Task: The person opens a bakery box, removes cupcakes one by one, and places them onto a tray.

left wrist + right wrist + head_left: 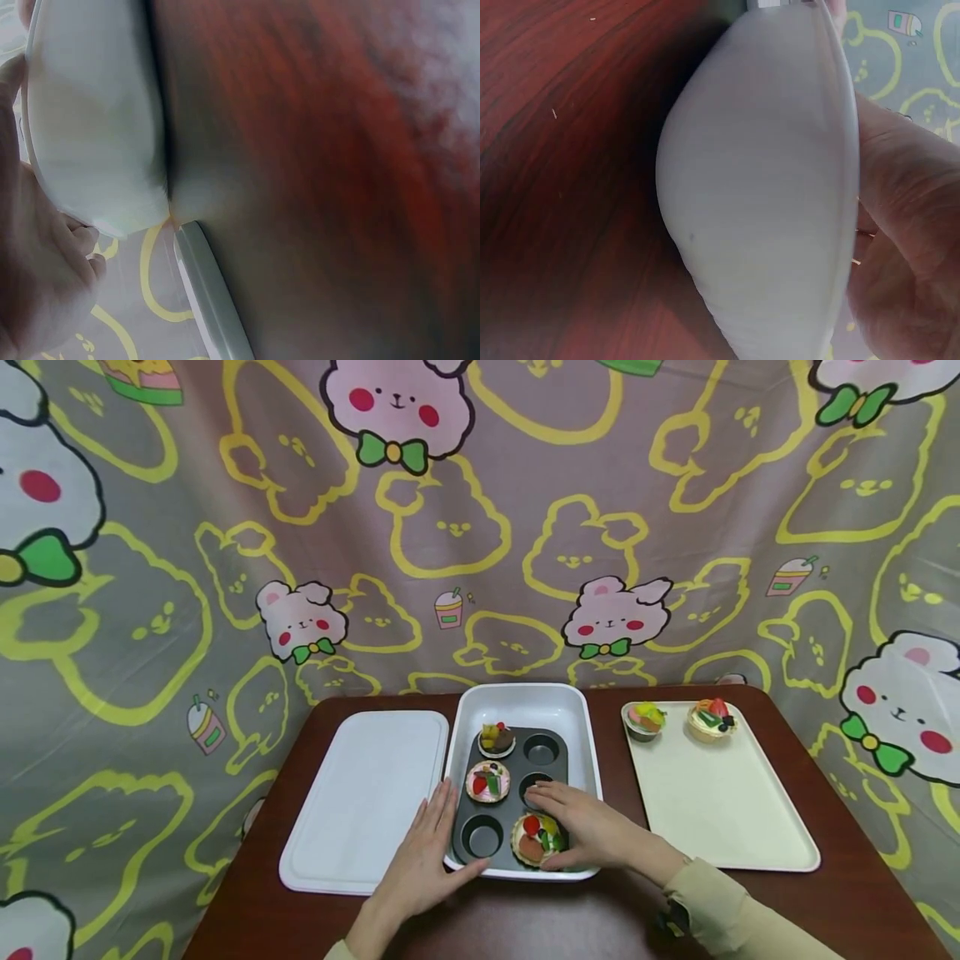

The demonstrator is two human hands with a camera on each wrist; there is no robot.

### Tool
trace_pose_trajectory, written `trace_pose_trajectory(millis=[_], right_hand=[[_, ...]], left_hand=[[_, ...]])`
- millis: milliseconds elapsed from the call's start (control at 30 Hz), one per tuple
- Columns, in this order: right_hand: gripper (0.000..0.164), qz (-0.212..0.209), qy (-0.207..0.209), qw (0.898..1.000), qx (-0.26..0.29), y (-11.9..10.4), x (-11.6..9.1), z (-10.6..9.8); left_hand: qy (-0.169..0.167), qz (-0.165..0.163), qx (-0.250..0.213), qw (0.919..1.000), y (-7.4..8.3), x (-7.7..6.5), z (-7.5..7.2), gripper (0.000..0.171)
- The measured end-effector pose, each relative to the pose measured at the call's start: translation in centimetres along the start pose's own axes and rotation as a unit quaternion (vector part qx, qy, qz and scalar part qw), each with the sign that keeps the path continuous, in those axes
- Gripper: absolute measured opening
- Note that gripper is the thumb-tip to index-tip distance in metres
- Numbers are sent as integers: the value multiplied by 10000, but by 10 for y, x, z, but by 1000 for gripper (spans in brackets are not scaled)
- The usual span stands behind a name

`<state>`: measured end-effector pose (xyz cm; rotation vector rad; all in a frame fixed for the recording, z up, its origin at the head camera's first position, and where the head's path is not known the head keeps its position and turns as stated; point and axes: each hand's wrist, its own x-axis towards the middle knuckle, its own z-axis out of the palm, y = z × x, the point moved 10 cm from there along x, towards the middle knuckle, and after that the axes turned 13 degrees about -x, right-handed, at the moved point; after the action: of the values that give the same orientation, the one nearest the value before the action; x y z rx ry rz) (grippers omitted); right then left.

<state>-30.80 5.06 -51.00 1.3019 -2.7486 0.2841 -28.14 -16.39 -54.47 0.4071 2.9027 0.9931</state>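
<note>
A dark muffin tin (512, 802) lies inside a white rectangular basin (592, 760). A chocolate-topped tart (496, 740) and a pink-cream tart (487, 782) sit in its left column. A fruit-topped tart (534, 841) is at the near right cup. My right hand (588, 827) reaches over the basin's right rim, its thumb by this tart's near edge and its fingers stretched over the middle right cup. My left hand (425, 860) lies with straight fingers along the basin's left rim, thumb spread toward the near edge.
A white lid-like board (367, 802) lies left of the basin. To the right is a cream tray (720, 810) bearing a small fruit cupcake (644, 721) and a fruit tart (711, 722) at its far end. A patterned cloth (480, 560) hangs behind the brown table (517, 918).
</note>
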Motion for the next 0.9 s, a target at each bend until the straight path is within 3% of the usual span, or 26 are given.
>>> trace_pose_trajectory(millis=[567,900], right_hand=[[76,12,155,9995,-276,-7,5,9],[77,171,152,9990,-385,-5,6,14]], left_hand=[[38,17,318,9995,2,0,-1,122],[32,0,466,9989,3,1,-1,121]])
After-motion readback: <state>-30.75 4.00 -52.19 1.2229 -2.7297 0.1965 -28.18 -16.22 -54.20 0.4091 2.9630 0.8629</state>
